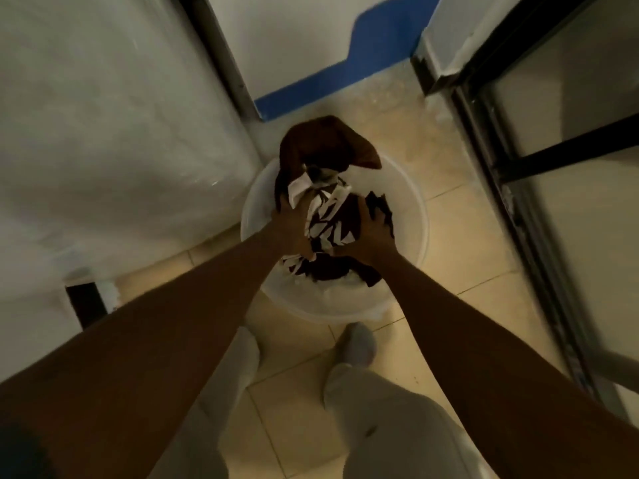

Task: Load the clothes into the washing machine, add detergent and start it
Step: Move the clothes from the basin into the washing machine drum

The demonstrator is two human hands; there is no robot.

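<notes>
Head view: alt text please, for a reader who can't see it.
Seen from above, the left hand and right hand grip a bundle of dark brown and black-and-white patterned clothes in a round translucent white plastic basin on a beige tiled floor. The person's light trousers and shoes show below.

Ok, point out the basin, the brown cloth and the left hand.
basin (413,216): head view, bare right wall.
brown cloth (325,141): head view, top fold.
left hand (288,221): head view, back of hand.
</notes>
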